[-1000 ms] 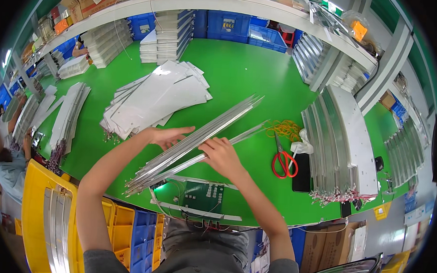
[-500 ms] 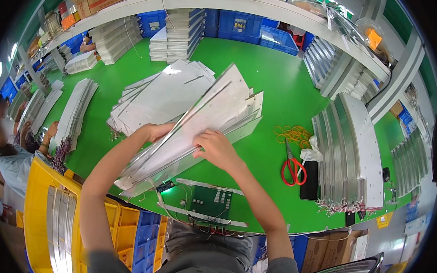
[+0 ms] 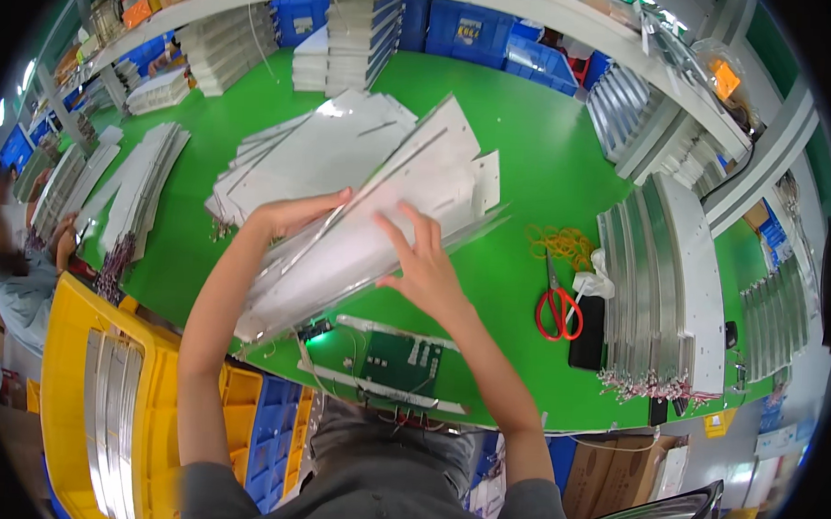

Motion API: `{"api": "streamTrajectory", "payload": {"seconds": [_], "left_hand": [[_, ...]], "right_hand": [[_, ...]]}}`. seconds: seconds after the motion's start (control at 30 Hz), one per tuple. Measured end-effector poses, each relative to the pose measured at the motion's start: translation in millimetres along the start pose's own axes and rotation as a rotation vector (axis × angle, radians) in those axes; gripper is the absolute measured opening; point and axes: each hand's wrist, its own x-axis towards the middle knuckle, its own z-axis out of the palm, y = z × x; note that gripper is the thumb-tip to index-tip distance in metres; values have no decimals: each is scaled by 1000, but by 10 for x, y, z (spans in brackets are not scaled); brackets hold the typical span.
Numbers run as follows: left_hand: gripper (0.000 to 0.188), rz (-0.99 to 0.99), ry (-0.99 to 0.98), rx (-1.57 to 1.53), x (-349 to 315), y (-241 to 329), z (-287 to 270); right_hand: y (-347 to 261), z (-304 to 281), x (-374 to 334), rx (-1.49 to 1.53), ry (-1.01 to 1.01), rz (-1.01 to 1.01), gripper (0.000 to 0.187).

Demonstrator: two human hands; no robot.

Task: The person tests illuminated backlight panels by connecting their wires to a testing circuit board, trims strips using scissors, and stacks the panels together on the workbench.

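Observation:
Between my hands, a loose bundle of long, thin white panels [image 3: 361, 229] with small holes slants up to the right above the green table. My left hand [image 3: 297, 214] lies along the bundle's upper left edge, fingers stretched out and touching it; its thumb is not clear. On the top panel rests my right hand [image 3: 426, 267], its fingers spread apart. Behind the bundle is a fanned pile of similar white panels [image 3: 323, 149]. Close in front of me sit a green circuit board [image 3: 400, 363] and a small module with a lit green light [image 3: 316, 330].
Red-handled scissors [image 3: 554, 312], yellow rubber bands [image 3: 562, 245] and a black phone-like slab [image 3: 587, 334] lie to the right. Beyond them stand stacked panels with wire ends [image 3: 660, 289]. A yellow crate [image 3: 63, 374] is at lower left; another person [image 3: 25, 280] works at far left.
My right hand's fingers have opened out and spread over the top panel. My left hand's fingers have stretched along the edge. The bundle's panels lie closer together at the lower right.

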Motion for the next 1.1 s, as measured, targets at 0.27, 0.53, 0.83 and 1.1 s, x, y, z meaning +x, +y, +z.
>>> {"api": "streamTrajectory", "payload": {"seconds": [0.27, 0.53, 0.83, 1.1], "left_hand": [[96, -36, -7, 399, -301, 346, 322], [97, 104, 175, 310, -405, 210, 511], [93, 51, 189, 330, -404, 294, 477], [94, 55, 267, 389, -287, 184, 436]], "right_hand": [[-26, 4, 73, -78, -22, -16, 103], [-128, -31, 155, -439, -11, -248, 99], [134, 90, 119, -494, -115, -343, 68], [74, -110, 6, -294, -112, -256, 51]]}}
